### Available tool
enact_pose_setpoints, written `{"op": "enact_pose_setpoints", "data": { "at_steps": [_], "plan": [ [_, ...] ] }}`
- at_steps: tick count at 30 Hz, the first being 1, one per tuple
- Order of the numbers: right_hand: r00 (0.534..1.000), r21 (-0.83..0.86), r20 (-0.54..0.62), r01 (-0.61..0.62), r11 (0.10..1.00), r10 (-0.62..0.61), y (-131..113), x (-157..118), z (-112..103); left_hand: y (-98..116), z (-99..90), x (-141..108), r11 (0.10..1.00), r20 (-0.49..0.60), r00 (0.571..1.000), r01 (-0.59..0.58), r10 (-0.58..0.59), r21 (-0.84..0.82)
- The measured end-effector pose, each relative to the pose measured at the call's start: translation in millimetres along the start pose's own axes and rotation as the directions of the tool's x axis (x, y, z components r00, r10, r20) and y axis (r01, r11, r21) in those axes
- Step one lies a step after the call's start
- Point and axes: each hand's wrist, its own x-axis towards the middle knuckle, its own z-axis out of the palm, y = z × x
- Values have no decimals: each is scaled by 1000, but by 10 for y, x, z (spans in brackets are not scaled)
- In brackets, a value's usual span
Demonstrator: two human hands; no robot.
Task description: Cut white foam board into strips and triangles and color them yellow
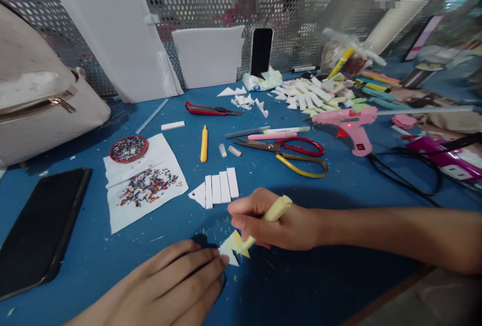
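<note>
My right hand (274, 220) is closed round a pale yellow marker (277, 209), its lower end at a small foam piece (230, 248) that is partly yellow and partly white. The fingertips of my left hand (184, 281) rest on the white left edge of that piece, pressing it on the blue table; the fingers lie stretched out. Just beyond my hands, several white foam strips (220, 188) lie side by side, with a pointed piece at their left end bearing a dark dot.
Scissors (286, 149), an orange marker (204, 144) and a red cutter (211, 110) lie ahead. A pink glue gun (354, 127) with its cable is at right. Beads on white paper (146, 185) and a dark phone (41, 230) are at left. Foam pieces (312, 92) lie farther back.
</note>
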Motion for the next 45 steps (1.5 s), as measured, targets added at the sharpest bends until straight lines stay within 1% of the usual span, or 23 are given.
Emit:
{"op": "enact_pose_setpoints", "data": {
  "at_steps": [2,4,7,10,11,14,15,16,18,21,23,25,27,30,32,35,40,43,45],
  "plan": [
    [1000,-15,-21,18,1000,-18,6,2,-1,6,-9,9,1000,12,1000,12,-12,4],
    [999,-16,-34,33,999,-33,11,4,-2,9,-17,19,1000,1,1000,13,-13,2],
    [999,30,-11,35,999,-35,16,5,-4,13,-15,26,1000,5,1000,12,-12,-1],
    [998,12,-45,53,999,-52,20,2,-8,12,0,20,1000,2,1000,16,-16,-9],
    [998,14,-39,48,999,-48,22,0,-9,9,4,18,1000,-9,1000,12,-12,-14],
    [999,79,29,16,997,-19,34,-2,-14,-7,14,16,1000,-21,1000,-5,5,-25],
    [999,101,31,21,995,-24,40,-1,-15,-14,16,17,1000,-20,1000,-9,9,-27],
    [999,121,8,42,992,-43,49,1,-15,-19,20,19,1000,-20,1000,-10,9,-25],
    [992,152,-87,102,983,-90,71,6,-15,-24,33,21,1000,-37,999,-8,7,-12],
    [971,220,-202,170,961,-126,102,15,-11,-14,64,13,1000,-90,996,-4,4,9],
    [962,257,-238,197,946,-135,112,19,-10,-1,75,1,1000,-121,993,11,-9,10],
    [955,268,-260,215,939,-145,111,21,-10,9,62,-6,1000,-128,992,15,-13,18],
    [947,254,-279,232,939,-158,104,23,-13,16,22,0,1000,-98,995,12,-10,24],
    [933,210,-309,256,943,-185,92,22,-18,27,-63,33,999,2,1000,31,-31,20],
    [929,180,-314,258,949,-193,88,21,-19,35,-101,56,999,42,999,34,-35,22],
    [934,153,-306,242,958,-186,87,26,-13,45,-97,62,999,38,999,13,-14,33],
    [936,101,-297,229,968,-190,79,30,10,35,-5,-5,999,-1,999,-32,32,15],
    [941,41,-280,211,977,-191,52,21,26,21,4,-31,997,18,997,-76,75,7],
    [947,36,-270,188,981,-172,37,18,42,15,-7,-34,995,34,995,-97,97,7]
  ]
}}
